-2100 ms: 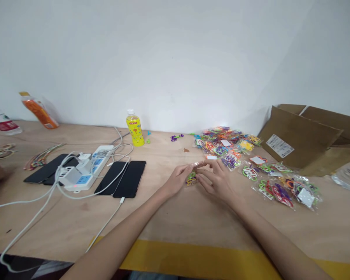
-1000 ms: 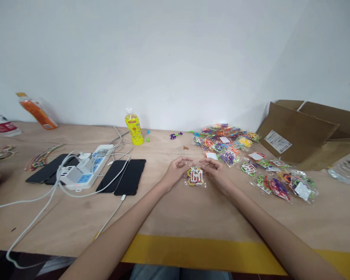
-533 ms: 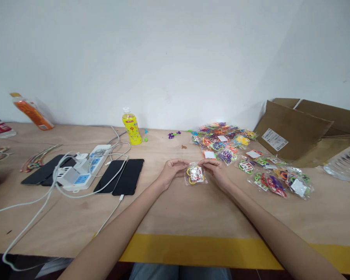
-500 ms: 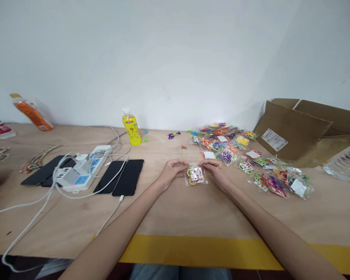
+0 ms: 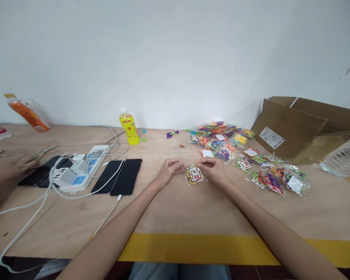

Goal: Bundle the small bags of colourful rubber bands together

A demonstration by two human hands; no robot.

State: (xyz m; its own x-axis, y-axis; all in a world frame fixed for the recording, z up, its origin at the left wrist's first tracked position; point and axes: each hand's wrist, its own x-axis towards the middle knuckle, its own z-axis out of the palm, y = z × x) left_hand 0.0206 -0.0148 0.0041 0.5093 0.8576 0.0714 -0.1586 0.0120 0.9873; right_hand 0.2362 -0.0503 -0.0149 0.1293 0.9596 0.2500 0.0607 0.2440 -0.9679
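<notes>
Clear packet (image 5: 195,180): your right hand (image 5: 215,169) pinches its top edge; can't tell if your left hand (image 5: 169,170) grips. Card (image 5: 196,174) print red, unreadable; box label (image 5: 272,137) too.

place: small packing workshop, seemingly | wooden table (image 5: 177,214) | heap of small filled bags (image 5: 221,143) | cardboard box (image 5: 293,126) | power strip (image 5: 79,180)

Here glossy, clear plastic is seen on the small packet (image 5: 196,177), smooth printed card (image 5: 196,174) shown through it; that shine is repeated across the heaped packets (image 5: 220,143). Matt brown cardboard is offered by the box (image 5: 293,126), smooth pale wood by the tabletop (image 5: 175,212), glossy black faces by 2 phones (image 5: 126,177).
</notes>
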